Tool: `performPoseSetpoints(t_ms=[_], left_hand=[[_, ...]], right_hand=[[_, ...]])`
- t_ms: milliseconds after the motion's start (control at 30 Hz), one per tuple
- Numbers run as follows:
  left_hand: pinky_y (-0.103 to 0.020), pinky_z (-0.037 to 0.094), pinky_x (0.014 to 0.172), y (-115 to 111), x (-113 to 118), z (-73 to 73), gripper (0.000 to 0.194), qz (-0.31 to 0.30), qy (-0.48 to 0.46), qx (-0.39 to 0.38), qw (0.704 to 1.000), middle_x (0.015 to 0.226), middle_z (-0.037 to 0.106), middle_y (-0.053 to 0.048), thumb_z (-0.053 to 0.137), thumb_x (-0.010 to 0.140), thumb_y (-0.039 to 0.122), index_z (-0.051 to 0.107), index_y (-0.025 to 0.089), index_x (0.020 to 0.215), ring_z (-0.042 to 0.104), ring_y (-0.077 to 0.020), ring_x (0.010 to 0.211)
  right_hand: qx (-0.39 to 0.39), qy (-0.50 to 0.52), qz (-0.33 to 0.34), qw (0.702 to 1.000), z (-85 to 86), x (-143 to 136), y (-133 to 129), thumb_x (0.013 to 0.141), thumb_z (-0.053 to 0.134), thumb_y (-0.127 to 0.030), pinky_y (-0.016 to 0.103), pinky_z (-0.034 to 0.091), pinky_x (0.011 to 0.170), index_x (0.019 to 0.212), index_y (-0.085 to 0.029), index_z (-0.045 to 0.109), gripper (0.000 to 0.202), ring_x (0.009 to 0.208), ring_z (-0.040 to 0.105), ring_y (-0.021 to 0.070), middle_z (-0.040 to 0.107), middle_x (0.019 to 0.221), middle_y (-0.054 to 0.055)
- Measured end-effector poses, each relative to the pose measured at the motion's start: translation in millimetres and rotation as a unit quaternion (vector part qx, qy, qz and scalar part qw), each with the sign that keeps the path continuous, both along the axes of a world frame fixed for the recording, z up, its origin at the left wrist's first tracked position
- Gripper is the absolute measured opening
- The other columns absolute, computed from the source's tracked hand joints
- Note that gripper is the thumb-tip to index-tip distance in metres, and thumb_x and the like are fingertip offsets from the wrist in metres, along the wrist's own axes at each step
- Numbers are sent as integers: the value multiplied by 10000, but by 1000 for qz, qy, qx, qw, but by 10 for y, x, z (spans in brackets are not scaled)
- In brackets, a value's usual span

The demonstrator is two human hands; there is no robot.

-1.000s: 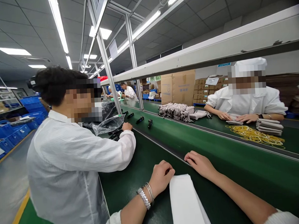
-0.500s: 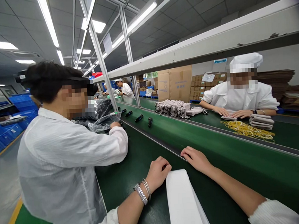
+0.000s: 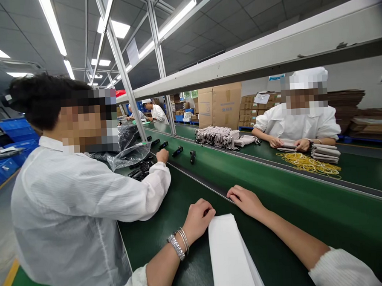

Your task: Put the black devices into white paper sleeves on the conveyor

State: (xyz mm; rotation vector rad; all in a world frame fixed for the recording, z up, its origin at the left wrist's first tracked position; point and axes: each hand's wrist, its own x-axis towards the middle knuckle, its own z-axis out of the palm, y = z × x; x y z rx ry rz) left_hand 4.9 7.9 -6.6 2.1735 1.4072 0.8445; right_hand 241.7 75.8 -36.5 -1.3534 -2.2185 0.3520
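Observation:
My left hand (image 3: 199,218) rests on the green bench with its fingers loosely curled in. Its thumb lies at the top left corner of a stack of white folded sheets (image 3: 230,252), and nothing shows inside the fingers. My right hand (image 3: 247,201) lies to the right, beyond the sheets, with nothing in it. Its fingers are fairly straight and their tips rest on the metal edge strip (image 3: 209,187) beside the belt. A watch (image 3: 176,246) and bangles are on my left wrist.
Small black devices (image 3: 192,156) stand on the green belt (image 3: 263,177). A co-worker's hand (image 3: 162,155) reaches there from the left, near clear plastic bags (image 3: 130,155). Opposite, another person handles grey pouches (image 3: 325,153) beside yellow rubber bands (image 3: 307,164). A white beam (image 3: 254,67) crosses above.
The co-worker's hand on the left has moved forward to the belt edge, revealing a pile of black devices. The person opposite has lifted a pouch slightly. My hands stay in place.

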Motion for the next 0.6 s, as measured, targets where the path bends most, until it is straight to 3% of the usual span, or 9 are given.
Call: performPoseSetpoints(t_ms=[600], left_hand=[[-266, 427, 712, 3, -1, 14, 203, -7, -4, -4, 1000, 825, 598, -15, 485, 887, 267, 636, 189, 775, 555, -144, 753]], right_hand=[[3, -16, -10, 1000, 42, -4, -16, 931, 381, -273, 265, 387, 652, 914, -256, 633, 254, 765, 574, 150, 607, 943, 17]])
